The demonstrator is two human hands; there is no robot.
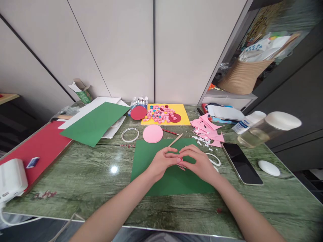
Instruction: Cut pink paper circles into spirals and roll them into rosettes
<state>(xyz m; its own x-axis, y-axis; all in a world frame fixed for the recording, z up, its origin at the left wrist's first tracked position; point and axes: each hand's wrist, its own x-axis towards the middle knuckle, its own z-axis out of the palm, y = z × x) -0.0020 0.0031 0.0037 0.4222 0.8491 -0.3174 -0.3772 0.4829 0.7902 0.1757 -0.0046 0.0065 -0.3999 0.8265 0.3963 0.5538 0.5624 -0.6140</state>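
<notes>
The left hand [160,163] and the right hand [196,162] met a little right of centre in the frame, fingertips bent inward, pinching a small pink piece [181,160] between them. The fingers covered most of it, so its full shape could not be told; a thin pink end pointed down just below the fingertips. Both hands were above a green sheet [174,186] on the worktop [101,178].

The piece looked like paper: very light, probably soft enough to bend under slight pressure and easy to crease or crush. It seemed best held by its edges, between the pads of thumb and forefinger, with a gentle squeeze; a hard pinch would likely flatten it, while a loose one might let it spring open.

Just above the hands, a pointed wooden stick [176,140] slanted across the sheet's top edge, and a stiffer-looking pink disc [152,133] lay to its left. In the upper middle, a heap of small pink balls [161,114] rested on a yellow sheet [184,114]. Pink scraps [207,127] lay to the right, with a phone [242,163] below them.
</notes>
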